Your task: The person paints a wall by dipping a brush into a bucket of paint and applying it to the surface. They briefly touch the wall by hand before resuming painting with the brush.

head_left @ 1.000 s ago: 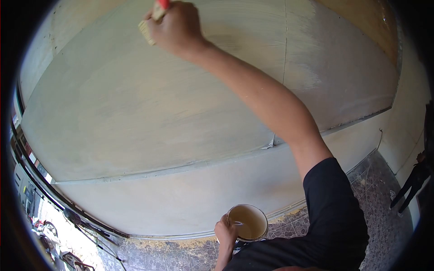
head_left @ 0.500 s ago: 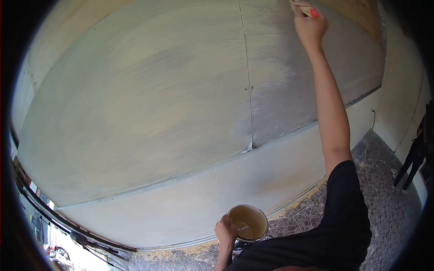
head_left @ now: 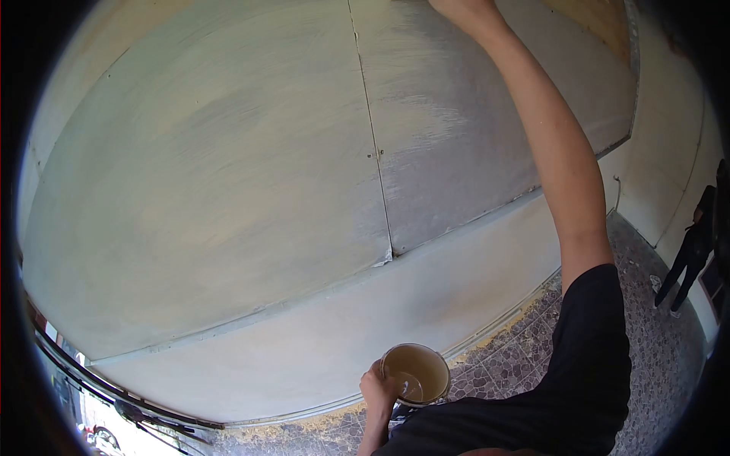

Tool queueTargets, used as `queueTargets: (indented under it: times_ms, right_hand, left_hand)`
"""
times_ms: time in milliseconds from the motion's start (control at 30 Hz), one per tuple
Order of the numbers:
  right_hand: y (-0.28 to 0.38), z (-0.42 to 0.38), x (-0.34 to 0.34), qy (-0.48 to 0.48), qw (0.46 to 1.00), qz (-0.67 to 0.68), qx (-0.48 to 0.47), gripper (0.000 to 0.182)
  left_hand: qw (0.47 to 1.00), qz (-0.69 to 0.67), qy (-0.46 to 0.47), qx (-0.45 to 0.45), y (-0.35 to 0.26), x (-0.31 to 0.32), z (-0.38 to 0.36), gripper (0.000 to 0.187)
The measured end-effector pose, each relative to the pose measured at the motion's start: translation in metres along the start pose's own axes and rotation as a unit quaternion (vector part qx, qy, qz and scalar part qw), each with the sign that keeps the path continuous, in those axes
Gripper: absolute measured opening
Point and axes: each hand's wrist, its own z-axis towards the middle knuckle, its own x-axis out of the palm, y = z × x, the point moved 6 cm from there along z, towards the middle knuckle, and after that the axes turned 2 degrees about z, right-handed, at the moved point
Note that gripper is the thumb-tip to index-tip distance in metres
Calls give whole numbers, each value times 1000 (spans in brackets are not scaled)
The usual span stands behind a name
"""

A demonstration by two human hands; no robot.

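My left hand (head_left: pixel 378 389) grips the near-left rim of a round paint bucket (head_left: pixel 436 372), thumb side up, with a little pale paint in its bottom. High up, my right hand (head_left: pixel 468 14) is partly cut off by the top edge of the view. Its fingers are closed, and the paintbrush it held half a second ago is almost wholly outside the frame. The hand is against the upper part of a large wall panel (head_left: pixel 251 175), which is streaked with pale yellowish paint left of and just past a vertical seam (head_left: pixel 370 114). Greyer surface lies to the right.
Below the panel runs a ledge (head_left: pixel 304 300) above a lower pale wall (head_left: pixel 289 365). The patterned tile floor (head_left: pixel 494 372) has paint spatters along the wall. A person in dark clothes (head_left: pixel 692 251) stands at the far right. Dark cables or rails (head_left: pixel 99 387) curve at lower left.
My right hand has moved left and up, taking the paintbrush nearly out of view. The view has shifted, so the panel seam sits farther left. My left hand still holds the bucket.
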Motion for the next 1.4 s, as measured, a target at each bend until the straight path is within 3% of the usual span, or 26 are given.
queueTargets:
  times_ms: [33, 100, 133, 200, 300, 333, 400, 467, 500, 600, 633, 700, 733, 800, 833, 867, 933, 967, 1033, 1100, 1133, 1167, 1233, 1267, 1333, 1400]
  right_hand:
    - [-5, -4, -4, 0, 1000, 0, -1, 10]
    - [1, -20, -6, -11, 989, -75, -124, 6]
    - [-4, -46, 17, 66, 963, -148, -214, 6]
    - [26, -124, 51, 131, 924, -177, -311, 7]
    - [67, -206, 60, 301, 920, -32, -248, 6]
    - [78, -216, 53, 303, 920, -30, -248, 6]
    - [77, -227, 55, 442, 875, 198, -20, 9]
    - [39, -189, 54, 360, 920, 151, -32, 11]
    - [6, -158, 50, 336, 917, 189, 100, 8]
    - [-30, -65, 8, 155, 986, 67, 13, 5]
    - [-34, -52, 0, 157, 985, 71, 15, 5]
    - [-24, -40, -32, -43, 990, -32, -129, 3]
    - [-22, -53, -28, -42, 991, -28, -126, 3]
    - [8, -120, 14, 146, 938, -158, -273, 15]
    - [30, -164, 31, 151, 898, -192, -366, 17]
    - [36, -205, 42, 196, 902, -125, -364, 8]
    - [64, -251, 42, 380, 881, 2, -283, 7]
    - [66, -246, 42, 379, 880, 4, -287, 7]
    - [66, -225, 51, 438, 872, 203, -84, 6]
    - [29, -149, 65, 322, 924, 207, 16, 12]
    - [6, -104, 61, 238, 953, 189, 18, 10]
    - [-10, -64, 51, 208, 962, 148, 93, 9]
    - [-37, 1, 8, -71, 984, 166, 4, 7]
    - [-36, 1, 6, -70, 983, 171, 5, 7]
    - [-16, -7, 9, -46, 986, -116, -107, 11]
    - [23, -81, 64, 89, 941, -137, -298, 14]
  left_hand:
    - [1000, 0, 3, 0, -3, 3, 1, 25]
    - [1000, 3, -6, 14, -5, 11, 2, 25]
    - [1000, 8, -13, 27, -6, 14, 3, 24]
    - [1000, 10, -12, 27, -6, 22, 6, 25]
    - [1000, 1, -1, 25, -22, 28, 7, 25]
    - [1000, -4, 5, 24, -27, 30, 6, 25]
    - [1000, -5, -1, 27, -26, 38, 8, 25]
    - [1000, -6, -6, 29, -27, 44, 7, 25]
    - [999, -5, -5, 31, -29, 46, 7, 25]
    - [999, 1, -11, 30, -36, 47, 13, 25]
    - [1000, 8, -6, 22, -36, 49, 9, 25]
    - [1000, 7, -4, 4, -34, 51, 9, 25]
    - [1000, 5, -2, -9, -32, 52, 10, 26]
    - [1000, 6, -15, 6, -27, 58, 11, 25]
    - [999, 8, -24, 25, -26, 59, 11, 25]
    - [999, 11, -23, 22, -25, 59, 9, 25]
    - [999, 3, -34, 20, -28, 59, 10, 24]
    - [999, 1, -37, 19, -30, 60, 10, 24]
    - [999, 8, -37, 23, -33, 58, 9, 23]
    - [999, 20, -31, 23, -38, 57, 7, 24]
    - [999, 29, -24, 24, -42, 58, 8, 24]
    - [999, 29, -30, 26, -42, 57, 8, 24]
    - [999, 26, -36, 22, -38, 60, 4, 24]
    - [999, 18, -37, 14, -37, 60, 0, 25]
    - [999, 14, -42, 5, -33, 60, -6, 26]
    - [999, 13, -44, -2, -30, 59, -10, 26]
